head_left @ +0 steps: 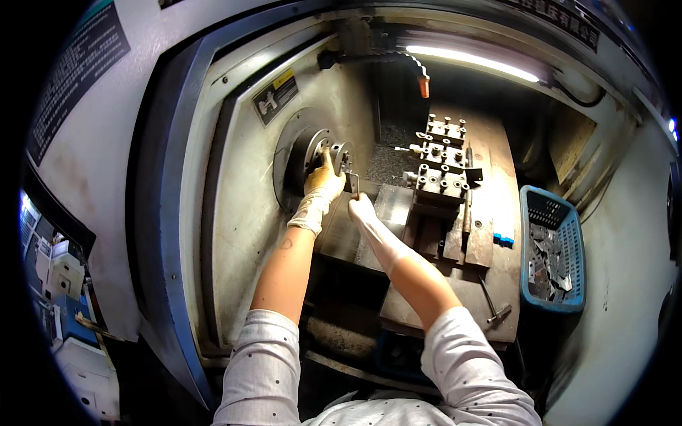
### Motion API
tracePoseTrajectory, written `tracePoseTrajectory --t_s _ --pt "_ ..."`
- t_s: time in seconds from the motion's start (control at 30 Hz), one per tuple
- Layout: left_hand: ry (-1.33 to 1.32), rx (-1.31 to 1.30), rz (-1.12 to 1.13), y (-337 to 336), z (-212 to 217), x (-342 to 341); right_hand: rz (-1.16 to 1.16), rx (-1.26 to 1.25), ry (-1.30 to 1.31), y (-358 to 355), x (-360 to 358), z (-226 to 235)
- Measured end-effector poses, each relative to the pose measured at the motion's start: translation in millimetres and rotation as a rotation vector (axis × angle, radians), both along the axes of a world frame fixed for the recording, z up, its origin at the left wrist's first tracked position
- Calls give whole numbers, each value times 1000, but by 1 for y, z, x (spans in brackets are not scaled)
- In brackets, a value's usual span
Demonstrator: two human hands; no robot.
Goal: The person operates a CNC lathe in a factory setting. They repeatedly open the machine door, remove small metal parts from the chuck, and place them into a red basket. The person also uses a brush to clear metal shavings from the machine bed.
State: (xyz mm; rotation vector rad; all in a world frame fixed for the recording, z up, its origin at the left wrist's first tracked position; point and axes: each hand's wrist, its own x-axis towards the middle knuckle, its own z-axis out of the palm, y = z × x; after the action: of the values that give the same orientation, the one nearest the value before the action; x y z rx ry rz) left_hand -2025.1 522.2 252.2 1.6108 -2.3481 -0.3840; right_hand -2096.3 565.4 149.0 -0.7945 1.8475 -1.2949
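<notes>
Nearest us, 2 forearms in dotted white sleeves reach into the lathe enclosure. Our right hand (361, 207), gloved, is closed around 1 hex key (355, 186), which stands upright into the workpiece (343, 157). Just beyond, our left hand (323, 181) cups that workpiece at the chuck (302, 153), fingers curled. Farther right we count 1 tool block (442, 167), 1 hammer (494, 305) and 1 blue basket (575, 245) of metal parts.

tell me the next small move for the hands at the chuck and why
Probably turn the wrench a little with the right hand while the left hand steadies the workpiece. The gloved left hand rests on the part at the chuck, and the right hand's grip is at the lower end of the wrench, whose top meets the chuck. Whether it tightens or loosens cannot be told.
</notes>
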Motion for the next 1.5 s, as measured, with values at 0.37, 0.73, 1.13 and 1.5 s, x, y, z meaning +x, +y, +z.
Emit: tracePoseTrajectory --t_s 0.37,0.73,1.13,1.5 --pt "113 -138 -199 -9 -13 11 -211 -820 966 -15 -19 88" --pt "-49 -134 -101 -13 -21 14 -329 -793 1100 -47 -27 82" --pt "143 -174 -80 2 -28 6 -147 -544 405 -80 -69 24" --pt "284 -548 -238 10 -31 -41 -176 -933 38 -128 -184 -96"
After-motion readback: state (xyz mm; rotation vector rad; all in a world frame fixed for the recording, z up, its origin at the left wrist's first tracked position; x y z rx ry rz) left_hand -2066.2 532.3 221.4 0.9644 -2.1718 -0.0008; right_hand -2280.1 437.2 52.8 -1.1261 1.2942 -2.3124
